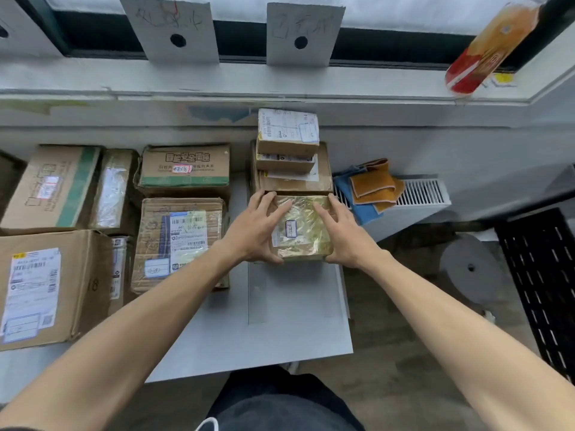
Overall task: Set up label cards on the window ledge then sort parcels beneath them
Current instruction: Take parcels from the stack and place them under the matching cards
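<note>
1. The left hand (255, 229) grips the left side of the taped parcel (303, 228), thumb at its near corner and fingers spread over its top.
2. The right hand (341, 231) grips the right side of the same parcel, fingers lying across its top edge and thumb low at the near corner.
3. The parcel lies flat on the grey board (280, 306), its long axis running away from the person toward the wall; a small blue-framed sticker faces up.
4. Its far end sits just beside a stack (291, 163) of three cardboard boxes, directly below the right card (303, 34).
5. Two grey cards with a black hole each lean upright on the ledge (280, 79); the left card (171, 29) stands above another group of boxes (183, 169).
6. Larger cartons (46, 284) lie at far left.
7. Folded orange and blue cloths (370, 188) rest on a white vent to the right.
8. An orange packet (491, 48) leans on the ledge's right end.
</note>
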`<state>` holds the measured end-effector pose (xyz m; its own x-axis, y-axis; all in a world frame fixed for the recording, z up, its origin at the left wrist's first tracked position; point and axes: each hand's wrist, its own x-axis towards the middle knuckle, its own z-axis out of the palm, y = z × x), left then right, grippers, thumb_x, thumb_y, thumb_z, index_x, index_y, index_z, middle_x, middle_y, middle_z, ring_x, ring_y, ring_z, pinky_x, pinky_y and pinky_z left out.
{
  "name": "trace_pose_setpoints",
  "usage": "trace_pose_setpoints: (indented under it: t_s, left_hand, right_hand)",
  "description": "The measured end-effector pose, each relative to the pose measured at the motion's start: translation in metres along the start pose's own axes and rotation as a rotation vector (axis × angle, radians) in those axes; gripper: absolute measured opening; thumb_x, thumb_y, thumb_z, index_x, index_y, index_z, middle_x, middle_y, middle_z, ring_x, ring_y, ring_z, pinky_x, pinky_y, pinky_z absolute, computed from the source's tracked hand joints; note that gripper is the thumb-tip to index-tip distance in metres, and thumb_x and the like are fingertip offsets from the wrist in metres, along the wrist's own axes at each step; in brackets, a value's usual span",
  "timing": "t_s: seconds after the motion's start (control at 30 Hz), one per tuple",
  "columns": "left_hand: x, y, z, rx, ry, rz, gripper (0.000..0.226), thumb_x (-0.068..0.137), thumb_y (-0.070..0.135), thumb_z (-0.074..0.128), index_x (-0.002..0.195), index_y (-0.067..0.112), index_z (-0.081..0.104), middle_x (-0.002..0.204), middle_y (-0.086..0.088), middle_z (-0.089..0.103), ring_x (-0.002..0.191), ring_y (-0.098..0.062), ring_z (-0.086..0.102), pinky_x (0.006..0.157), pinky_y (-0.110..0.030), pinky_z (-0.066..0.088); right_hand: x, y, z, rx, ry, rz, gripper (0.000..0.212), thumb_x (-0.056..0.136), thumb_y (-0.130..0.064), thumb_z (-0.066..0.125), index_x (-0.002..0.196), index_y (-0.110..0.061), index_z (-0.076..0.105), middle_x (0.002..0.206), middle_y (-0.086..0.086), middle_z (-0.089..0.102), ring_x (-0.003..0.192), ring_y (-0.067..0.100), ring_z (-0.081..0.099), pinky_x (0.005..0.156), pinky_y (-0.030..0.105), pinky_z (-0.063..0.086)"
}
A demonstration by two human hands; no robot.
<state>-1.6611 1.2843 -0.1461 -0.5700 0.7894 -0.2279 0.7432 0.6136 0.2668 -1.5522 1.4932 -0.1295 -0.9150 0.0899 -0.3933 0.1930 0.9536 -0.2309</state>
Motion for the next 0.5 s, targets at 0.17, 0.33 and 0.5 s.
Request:
trace_pose_setpoints:
  t_s: [0.17, 0.33, 0.5]
  left_hand:
    - [-0.004, 0.002, 0.013, -0.011, 0.073, 0.034, 0.128, 0.060, 0.071, 0.078, 0.158, 0.020, 0.014, 0.161, -0.019, 0.012, 0.149, -0.036, 0.001, 0.122, -0.042, 0.009]
    - [-0.004, 0.001, 0.013, -0.028, 0.060, 0.038, 0.129, 0.058, 0.070, 0.080, 0.157, 0.016, 0.017, 0.155, -0.022, 0.020, 0.145, -0.039, 0.010, 0.121, -0.045, 0.014]
    - [-0.006, -0.007, 0.018, -0.073, -0.021, 0.001, 0.129, 0.061, 0.063, 0.083, 0.158, 0.019, 0.010, 0.158, -0.020, 0.013, 0.146, -0.038, 0.005, 0.121, -0.044, 0.012]
  right_hand:
    - [0.002, 0.009, 0.009, -0.003, 0.011, -0.015, 0.127, 0.070, -0.037, 0.089, 0.159, -0.031, -0.002, 0.165, 0.002, -0.019, 0.154, 0.031, 0.000, 0.116, 0.053, 0.035]
    - [0.000, 0.015, 0.008, -0.024, 0.000, -0.066, 0.125, 0.070, -0.041, 0.087, 0.159, -0.030, 0.000, 0.166, 0.004, -0.014, 0.153, 0.031, 0.004, 0.116, 0.051, 0.035]
    - [0.005, 0.009, 0.012, -0.024, -0.014, -0.065, 0.125, 0.070, -0.037, 0.088, 0.160, -0.025, 0.001, 0.166, 0.005, -0.009, 0.153, 0.032, 0.006, 0.115, 0.049, 0.034]
